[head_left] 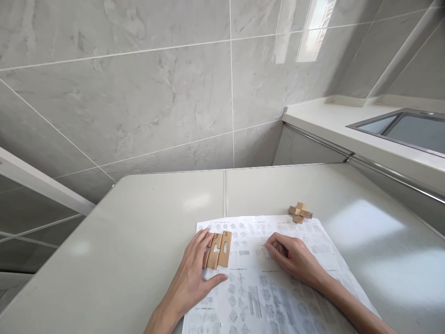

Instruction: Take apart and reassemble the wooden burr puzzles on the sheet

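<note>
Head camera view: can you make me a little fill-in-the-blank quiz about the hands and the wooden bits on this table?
1. The left hand touches flat wooden pieces; the rightmost one bears the number ____.
2. The assembled wooden cross lies nearer the ____ hand.
3. The printed sheet under both hands lies on a pale ____.
4. The wall behind is clad in grey ____.
Missing words: 2; right; table; tiles.

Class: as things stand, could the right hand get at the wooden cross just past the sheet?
Probably yes: the right hand rests on the sheet, and only bare sheet and table lie between it and the cross.
</note>
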Demonstrator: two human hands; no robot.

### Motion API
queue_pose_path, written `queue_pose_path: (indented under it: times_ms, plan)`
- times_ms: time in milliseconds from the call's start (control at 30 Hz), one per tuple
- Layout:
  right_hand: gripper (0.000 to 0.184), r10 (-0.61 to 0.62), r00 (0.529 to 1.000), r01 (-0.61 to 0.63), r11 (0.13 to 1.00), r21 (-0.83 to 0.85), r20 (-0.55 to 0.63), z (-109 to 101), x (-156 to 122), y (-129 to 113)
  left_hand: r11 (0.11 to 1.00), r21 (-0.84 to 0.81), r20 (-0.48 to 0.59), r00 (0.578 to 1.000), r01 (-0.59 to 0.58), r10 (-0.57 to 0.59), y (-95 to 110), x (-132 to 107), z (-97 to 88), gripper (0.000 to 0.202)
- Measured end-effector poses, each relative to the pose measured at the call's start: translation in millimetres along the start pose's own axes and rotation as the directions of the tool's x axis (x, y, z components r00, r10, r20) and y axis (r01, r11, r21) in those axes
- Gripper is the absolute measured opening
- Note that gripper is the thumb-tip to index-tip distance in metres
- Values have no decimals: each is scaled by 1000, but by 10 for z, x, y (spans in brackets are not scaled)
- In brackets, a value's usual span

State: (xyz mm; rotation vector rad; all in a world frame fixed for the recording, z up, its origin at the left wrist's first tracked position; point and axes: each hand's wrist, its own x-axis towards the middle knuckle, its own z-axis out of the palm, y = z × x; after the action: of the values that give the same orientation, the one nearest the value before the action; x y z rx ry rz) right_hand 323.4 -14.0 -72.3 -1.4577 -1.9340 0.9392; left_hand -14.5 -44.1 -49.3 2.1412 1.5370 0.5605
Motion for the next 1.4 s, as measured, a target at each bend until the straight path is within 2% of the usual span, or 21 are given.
queue_pose_path:
  times_ms: [200,300,400,533,700,867,967,1067,1233,1267,1400]
  plan:
    - [34,2,1000,-2,1000,2,9,-7,-3,-6,990,-15,114,984,-138,139,46,310,-59,104]
    - [33,-5,1000,5,1000,-1,5,-5,2,5,983,-44,169,969,-176,181,79,438,-58,95]
    - [32,-16,1000,16,1000,-5,5,-1,10,21,979,-83,185,963,-184,196,114,510,-21,88]
    - [29,-29,1000,29,1000,-12,6,-4,20,33,980,-129,183,967,-153,176,159,579,47,91]
    - [28,-37,999,37,999,-19,-5,-4,24,40,969,-157,182,959,-188,216,315,686,217,94]
    - [29,-52,999,52,999,-14,-12,12,19,48,933,-147,161,923,-327,349,594,756,516,101]
    - [32,-59,998,59,998,-13,-16,14,18,43,912,-161,171,899,-378,403,685,776,581,101]
    - [28,-64,998,64,998,-11,-14,8,20,35,910,-166,174,897,-379,406,631,759,499,103]
    - [7,-85,996,84,996,-14,-22,-1,14,57,947,-152,181,934,-282,307,379,665,332,112]
    - [9,-98,995,98,995,-20,-22,-1,9,67,952,-149,178,940,-266,290,341,651,319,112]
    - [52,-136,991,136,984,-113,8,12,-25,95,954,-147,158,946,-260,282,264,653,284,115]
